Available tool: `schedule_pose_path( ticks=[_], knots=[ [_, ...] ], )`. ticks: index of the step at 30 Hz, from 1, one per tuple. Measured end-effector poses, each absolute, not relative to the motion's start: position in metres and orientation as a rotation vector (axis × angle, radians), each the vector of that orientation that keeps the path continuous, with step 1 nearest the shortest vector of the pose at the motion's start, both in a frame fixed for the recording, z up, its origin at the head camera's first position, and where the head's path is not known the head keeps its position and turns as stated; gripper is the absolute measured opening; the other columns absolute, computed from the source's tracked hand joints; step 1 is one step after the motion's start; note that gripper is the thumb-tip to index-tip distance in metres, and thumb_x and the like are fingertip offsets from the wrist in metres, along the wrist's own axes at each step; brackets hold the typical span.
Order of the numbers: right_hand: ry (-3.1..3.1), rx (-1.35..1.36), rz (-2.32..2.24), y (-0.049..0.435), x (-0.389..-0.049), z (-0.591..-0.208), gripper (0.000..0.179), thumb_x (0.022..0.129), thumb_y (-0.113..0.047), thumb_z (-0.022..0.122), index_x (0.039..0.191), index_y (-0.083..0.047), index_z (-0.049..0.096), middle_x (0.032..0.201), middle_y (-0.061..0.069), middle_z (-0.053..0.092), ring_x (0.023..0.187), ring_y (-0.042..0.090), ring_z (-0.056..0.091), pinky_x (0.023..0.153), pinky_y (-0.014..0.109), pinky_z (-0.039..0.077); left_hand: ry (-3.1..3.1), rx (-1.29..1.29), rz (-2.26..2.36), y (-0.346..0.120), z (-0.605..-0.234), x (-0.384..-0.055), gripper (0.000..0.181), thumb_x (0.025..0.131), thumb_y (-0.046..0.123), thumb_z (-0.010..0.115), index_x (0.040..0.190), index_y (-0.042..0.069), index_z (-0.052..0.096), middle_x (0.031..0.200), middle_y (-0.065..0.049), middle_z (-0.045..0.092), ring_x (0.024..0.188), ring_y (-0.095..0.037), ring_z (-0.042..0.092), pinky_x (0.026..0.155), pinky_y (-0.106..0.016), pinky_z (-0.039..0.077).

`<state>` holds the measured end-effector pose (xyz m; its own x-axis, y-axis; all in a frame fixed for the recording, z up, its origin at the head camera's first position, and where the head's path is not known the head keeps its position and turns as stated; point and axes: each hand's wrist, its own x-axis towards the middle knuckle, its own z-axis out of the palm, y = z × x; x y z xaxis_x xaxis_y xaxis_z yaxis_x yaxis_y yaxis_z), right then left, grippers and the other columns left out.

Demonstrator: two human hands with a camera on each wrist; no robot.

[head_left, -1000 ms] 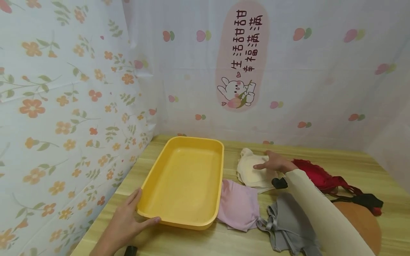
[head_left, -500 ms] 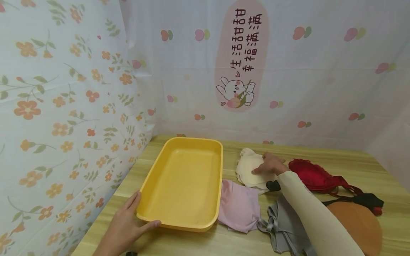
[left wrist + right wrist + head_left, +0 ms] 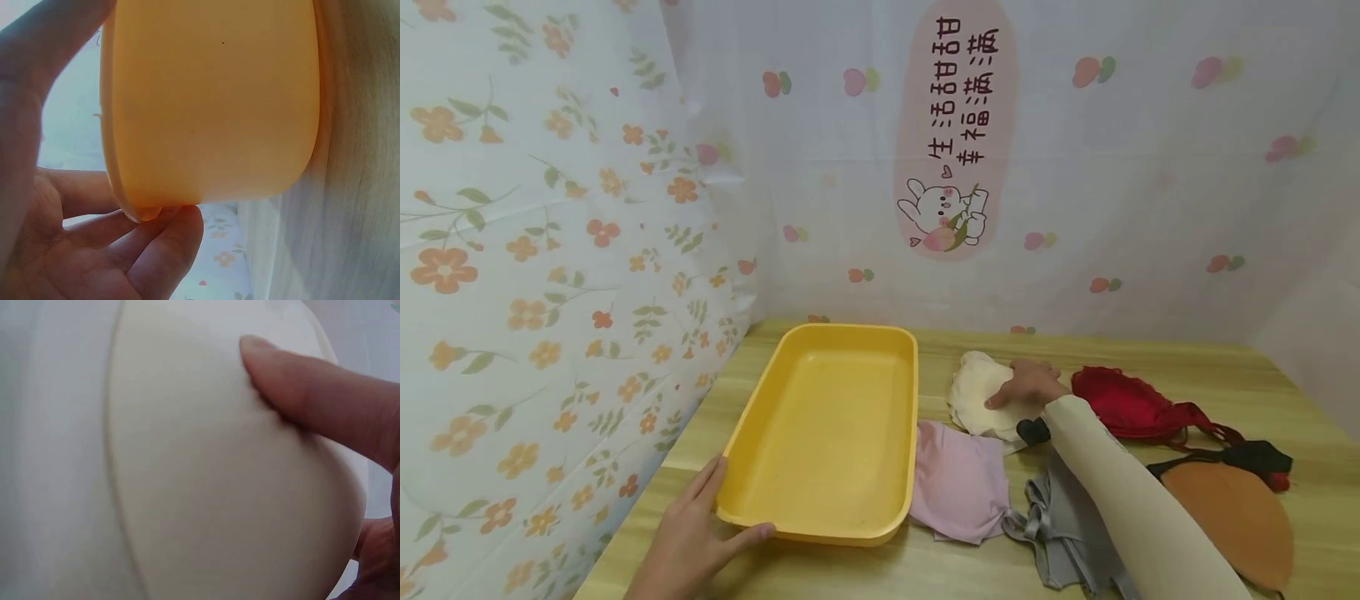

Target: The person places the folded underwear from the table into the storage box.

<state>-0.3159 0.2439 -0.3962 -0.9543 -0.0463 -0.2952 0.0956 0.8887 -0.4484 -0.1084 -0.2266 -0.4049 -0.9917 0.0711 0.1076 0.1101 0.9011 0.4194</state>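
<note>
My left hand grips the near left corner of a yellow plastic tray, thumb along the front side and fingers against the left side. The left wrist view shows fingertips on the outside of the tray's wall. At the right, my right hand holds a folded cream bra by its right side. In the right wrist view the thumb presses into the smooth cream cup, with other fingers behind its edge, partly hidden.
A folded pink bra lies against the tray's right side. A grey bra with straps lies partly under the right forearm. Farther right are a red lace bra and an orange-brown bra. A patterned curtain closes the back.
My right hand has moved slightly left and closed its thumb and fingers on the cream bra. My left hand stays at the tray corner. The head view has shifted slightly.
</note>
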Motion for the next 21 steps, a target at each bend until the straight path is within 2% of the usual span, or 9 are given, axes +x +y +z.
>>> schedule_pose_path(
  ticks=[4, 8, 11, 15, 19, 21],
  knots=[
    [2.752, -0.018, -0.742, 0.242, -0.320, -0.393, 0.097, 0.075, -0.037, 0.085, 0.146, 0.011, 0.038, 0.137, 0.037, 0.047, 0.118, 0.050, 0.047, 0.093, 0.052, 0.051, -2.987, -0.115, -0.660, -0.228, -0.404, -0.107, 0.116, 0.076, 0.061, 0.079, 0.149, -0.016, 0.032, 0.155, -0.036, 0.035, 0.137, -0.058, 0.041, 0.105, -0.065, 0.047],
    [2.770, -0.073, -0.854, 0.249, -0.319, -0.393, 0.098, 0.075, -0.032, 0.087, 0.146, 0.010, 0.036, 0.140, 0.034, 0.049, 0.117, 0.044, 0.054, 0.096, 0.053, 0.053, -2.955, -0.143, -0.684, -0.226, -0.404, -0.107, 0.115, 0.075, 0.060, 0.080, 0.149, -0.015, 0.034, 0.154, -0.035, 0.037, 0.136, -0.057, 0.043, 0.104, -0.065, 0.048],
    [2.734, -0.076, -0.968, 0.257, -0.316, -0.390, 0.098, 0.076, -0.031, 0.087, 0.147, 0.009, 0.034, 0.143, 0.034, 0.044, 0.120, 0.044, 0.052, 0.097, 0.052, 0.052, -2.933, -0.159, -0.698, -0.224, -0.405, -0.107, 0.115, 0.074, 0.059, 0.082, 0.148, -0.015, 0.035, 0.154, -0.034, 0.038, 0.135, -0.056, 0.045, 0.104, -0.064, 0.049],
    [2.590, -0.025, -1.190, 0.264, -0.315, -0.382, 0.094, 0.081, -0.027, 0.084, 0.150, 0.007, 0.030, 0.151, 0.035, 0.031, 0.123, 0.043, 0.047, 0.096, 0.044, 0.051, -2.930, -0.148, -0.703, -0.223, -0.405, -0.107, 0.115, 0.074, 0.059, 0.081, 0.149, -0.014, 0.034, 0.154, -0.034, 0.038, 0.135, -0.055, 0.046, 0.104, -0.062, 0.049],
    [2.441, -0.016, -1.387, 0.265, -0.318, -0.378, 0.087, 0.085, -0.017, 0.079, 0.153, 0.004, 0.029, 0.167, 0.025, 0.005, 0.118, 0.036, 0.049, 0.083, 0.030, 0.056, -2.946, -0.134, -0.710, -0.225, -0.405, -0.107, 0.116, 0.075, 0.060, 0.081, 0.149, -0.015, 0.032, 0.155, -0.035, 0.036, 0.135, -0.056, 0.045, 0.105, -0.062, 0.049],
    [2.383, -0.058, -1.469, 0.265, -0.320, -0.380, 0.087, 0.086, -0.013, 0.078, 0.155, 0.002, 0.027, 0.170, 0.016, -0.007, 0.128, 0.038, 0.046, 0.080, 0.026, 0.057, -2.952, -0.131, -0.713, -0.225, -0.406, -0.107, 0.116, 0.075, 0.059, 0.081, 0.149, -0.015, 0.032, 0.155, -0.035, 0.036, 0.136, -0.056, 0.044, 0.105, -0.063, 0.048]
  ],
)
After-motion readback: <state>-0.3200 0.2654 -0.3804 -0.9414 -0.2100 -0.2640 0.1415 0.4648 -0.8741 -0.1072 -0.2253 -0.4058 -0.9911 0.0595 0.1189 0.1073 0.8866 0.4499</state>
